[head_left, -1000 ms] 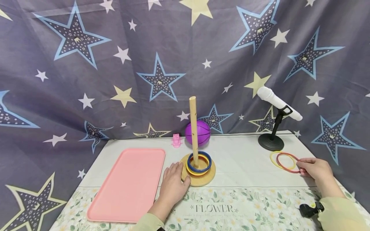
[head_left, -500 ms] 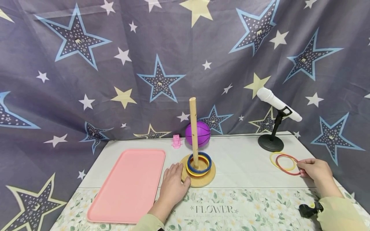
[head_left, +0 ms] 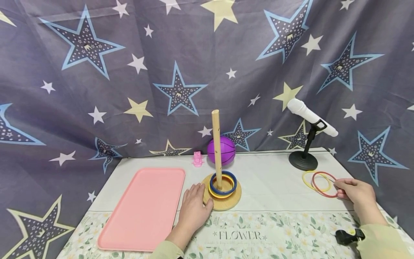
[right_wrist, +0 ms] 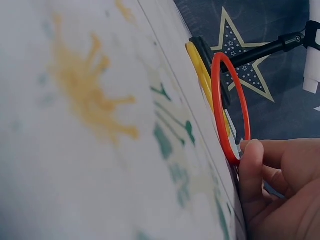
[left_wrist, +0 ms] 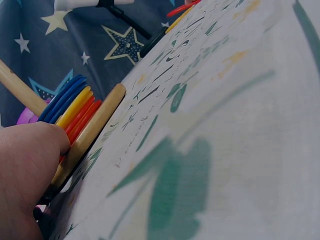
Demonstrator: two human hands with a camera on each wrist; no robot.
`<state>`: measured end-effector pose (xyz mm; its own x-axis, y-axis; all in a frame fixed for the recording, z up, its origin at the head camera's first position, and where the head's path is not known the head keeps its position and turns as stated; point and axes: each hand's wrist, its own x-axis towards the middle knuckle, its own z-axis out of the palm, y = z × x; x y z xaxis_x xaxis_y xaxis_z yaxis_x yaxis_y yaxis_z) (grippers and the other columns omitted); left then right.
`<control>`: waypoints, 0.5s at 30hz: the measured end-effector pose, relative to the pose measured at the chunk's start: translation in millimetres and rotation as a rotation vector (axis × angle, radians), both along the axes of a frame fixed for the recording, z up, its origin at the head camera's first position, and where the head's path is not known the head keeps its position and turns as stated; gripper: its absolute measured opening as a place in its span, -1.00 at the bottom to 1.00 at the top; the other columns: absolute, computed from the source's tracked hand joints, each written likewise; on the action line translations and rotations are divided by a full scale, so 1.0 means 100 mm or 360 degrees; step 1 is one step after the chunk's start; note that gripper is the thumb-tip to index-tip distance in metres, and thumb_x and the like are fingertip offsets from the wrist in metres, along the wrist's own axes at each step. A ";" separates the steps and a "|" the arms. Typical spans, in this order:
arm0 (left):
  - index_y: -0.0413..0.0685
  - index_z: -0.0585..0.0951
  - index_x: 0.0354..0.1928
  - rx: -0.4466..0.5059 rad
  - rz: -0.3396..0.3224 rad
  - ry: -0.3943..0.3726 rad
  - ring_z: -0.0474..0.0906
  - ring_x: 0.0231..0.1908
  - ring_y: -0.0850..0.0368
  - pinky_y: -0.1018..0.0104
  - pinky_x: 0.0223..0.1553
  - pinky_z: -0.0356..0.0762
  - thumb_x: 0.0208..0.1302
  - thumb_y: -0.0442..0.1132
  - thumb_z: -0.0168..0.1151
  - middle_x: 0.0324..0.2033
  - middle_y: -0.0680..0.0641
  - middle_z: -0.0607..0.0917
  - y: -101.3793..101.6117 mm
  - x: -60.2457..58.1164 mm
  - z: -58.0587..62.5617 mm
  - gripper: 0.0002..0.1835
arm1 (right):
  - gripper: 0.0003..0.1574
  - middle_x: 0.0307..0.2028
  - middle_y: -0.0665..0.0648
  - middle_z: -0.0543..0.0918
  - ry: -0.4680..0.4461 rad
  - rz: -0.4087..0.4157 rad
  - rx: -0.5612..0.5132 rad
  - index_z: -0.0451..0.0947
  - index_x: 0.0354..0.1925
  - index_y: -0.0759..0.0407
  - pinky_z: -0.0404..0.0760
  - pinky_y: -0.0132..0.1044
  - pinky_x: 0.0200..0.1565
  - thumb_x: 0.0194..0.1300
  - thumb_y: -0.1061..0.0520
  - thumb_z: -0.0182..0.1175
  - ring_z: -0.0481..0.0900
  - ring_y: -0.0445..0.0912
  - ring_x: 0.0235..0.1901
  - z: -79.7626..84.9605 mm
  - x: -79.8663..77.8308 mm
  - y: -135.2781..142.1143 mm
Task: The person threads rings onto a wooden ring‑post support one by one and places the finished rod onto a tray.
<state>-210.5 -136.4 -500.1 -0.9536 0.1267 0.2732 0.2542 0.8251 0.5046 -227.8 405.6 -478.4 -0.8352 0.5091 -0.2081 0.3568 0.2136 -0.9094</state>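
Between thumb and fingers my right hand [head_left: 357, 196] pinches the near right edge of a red ring [right_wrist: 217, 90]. That ring is tilted up, its far side over a yellow ring [head_left: 304, 180] lying on the table. My left hand [head_left: 194, 208] rests at the left edge of a round wooden base [head_left: 232, 203], its fingers fairly straight and the thumb near the front. From the base rises a wooden post [head_left: 217, 144]. Around its foot are stacked blue rings [left_wrist: 64, 100], a yellow ring [left_wrist: 75, 106] and red rings [left_wrist: 82, 120].
A pink tray [head_left: 142, 208] lies left of my left hand. Behind the post sit a purple ball [head_left: 228, 149] and a small pink toy [head_left: 197, 158]. A white microphone [head_left: 308, 114] on a black stand [head_left: 303, 160] is at the back right. A starry curtain [head_left: 181, 43] hangs behind.
The red ring first slid slightly left, then my right hand moved a little right with it and its held side rose, so it is now more tilted. My left hand stays in place.
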 end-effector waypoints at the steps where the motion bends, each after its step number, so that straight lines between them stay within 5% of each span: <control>1: -0.42 0.49 0.52 0.0001 0.0000 -0.0002 0.28 0.59 -0.41 -0.35 0.65 0.03 0.48 -0.09 0.29 0.50 -0.44 0.48 0.00 0.00 0.00 -0.29 | -0.49 -0.54 -0.05 0.68 -0.0003 0.0000 -0.0005 0.52 0.28 0.49 0.75 -0.34 -0.47 0.57 0.14 0.26 0.69 -0.24 -0.57 0.00 0.00 0.00; 10: -0.42 0.48 0.52 -0.0011 0.0002 -0.0002 0.28 0.59 -0.40 -0.33 0.65 0.03 0.49 -0.08 0.28 0.50 -0.43 0.48 0.00 -0.01 -0.01 -0.29 | -0.50 -0.53 -0.06 0.69 -0.0018 -0.0041 -0.0071 0.52 0.27 0.48 0.75 -0.34 -0.47 0.58 0.14 0.28 0.67 -0.25 -0.58 0.00 -0.01 0.00; 15: -0.42 0.48 0.52 -0.0010 0.0002 0.0002 0.28 0.59 -0.40 -0.33 0.65 0.03 0.49 -0.09 0.29 0.50 -0.44 0.48 0.00 0.00 -0.01 -0.29 | -0.70 -0.51 -0.09 0.70 0.0011 -0.0047 -0.0128 0.63 0.08 0.35 0.76 -0.35 -0.46 0.58 0.14 0.29 0.67 -0.26 -0.57 0.00 -0.01 0.02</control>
<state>-210.6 -136.6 -501.1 -0.9534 0.1271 0.2738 0.2538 0.8286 0.4990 -229.2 407.6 -478.3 -0.8216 0.5154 -0.2435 0.3554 0.1290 -0.9258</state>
